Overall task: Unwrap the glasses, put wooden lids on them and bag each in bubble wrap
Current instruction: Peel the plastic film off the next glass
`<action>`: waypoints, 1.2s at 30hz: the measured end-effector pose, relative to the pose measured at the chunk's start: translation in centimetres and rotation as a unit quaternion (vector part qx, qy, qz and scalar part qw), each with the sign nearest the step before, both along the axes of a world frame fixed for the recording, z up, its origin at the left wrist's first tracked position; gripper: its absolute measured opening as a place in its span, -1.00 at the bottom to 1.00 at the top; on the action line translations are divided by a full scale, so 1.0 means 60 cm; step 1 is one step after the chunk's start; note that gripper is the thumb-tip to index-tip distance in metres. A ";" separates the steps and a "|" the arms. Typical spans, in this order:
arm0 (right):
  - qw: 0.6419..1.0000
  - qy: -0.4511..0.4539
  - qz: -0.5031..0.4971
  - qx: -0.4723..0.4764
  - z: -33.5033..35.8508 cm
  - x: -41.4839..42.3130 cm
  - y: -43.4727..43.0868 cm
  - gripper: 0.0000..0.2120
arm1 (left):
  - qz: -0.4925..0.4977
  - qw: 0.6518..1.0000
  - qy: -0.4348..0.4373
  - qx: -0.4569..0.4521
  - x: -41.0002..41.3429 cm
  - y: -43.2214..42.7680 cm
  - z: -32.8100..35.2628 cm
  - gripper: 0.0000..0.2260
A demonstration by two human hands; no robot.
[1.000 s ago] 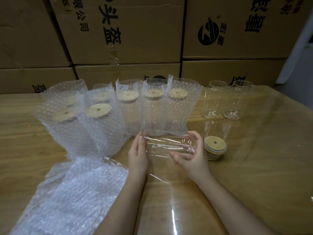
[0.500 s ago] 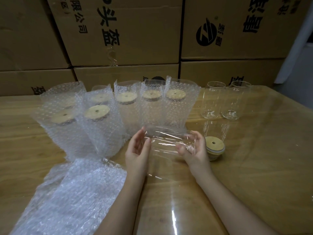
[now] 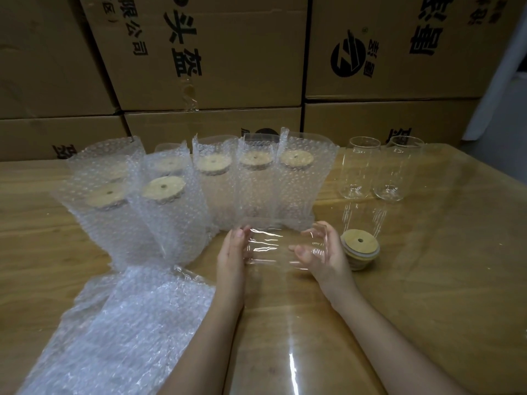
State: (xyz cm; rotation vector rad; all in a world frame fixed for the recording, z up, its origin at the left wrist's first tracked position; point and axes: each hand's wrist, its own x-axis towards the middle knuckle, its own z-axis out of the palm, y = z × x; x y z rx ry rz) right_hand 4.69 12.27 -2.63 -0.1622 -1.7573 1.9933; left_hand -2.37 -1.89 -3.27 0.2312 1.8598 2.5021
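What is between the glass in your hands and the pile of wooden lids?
Only the right hand, which grips the wrapped glass at its right end; the lid stack sits on the table just beyond it. Crinkly clear wrap covers the glass, so it must come off before a lid fits.

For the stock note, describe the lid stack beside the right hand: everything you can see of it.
The lid stack is a short pile of round, flat lids that look like pale wood. The top lid faces up and has a small dark hole near its middle. Whitish rings show between the layers at the edge; the number of lids is unclear. It stands upright on the table. The right hand hides its left edge; whether they touch cannot be told.
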 end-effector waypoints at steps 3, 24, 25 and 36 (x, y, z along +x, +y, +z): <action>0.999 -0.009 0.007 0.046 0.000 0.001 0.000 -0.34 | 0.011 1.000 -0.009 0.009 -0.002 -0.002 0.001 -0.74; 0.997 0.012 -0.022 -0.068 0.000 -0.009 0.007 -0.45 | 0.081 0.992 0.095 0.000 0.010 -0.003 0.002 -0.84; 0.996 0.012 -0.013 -0.083 0.000 -0.011 0.008 -0.48 | 0.080 0.993 0.091 -0.005 0.010 -0.003 0.002 -0.85; 0.998 -0.023 0.028 -0.045 0.001 -0.008 0.011 -0.46 | 0.022 1.000 0.018 -0.002 -0.002 -0.001 -0.005 -0.77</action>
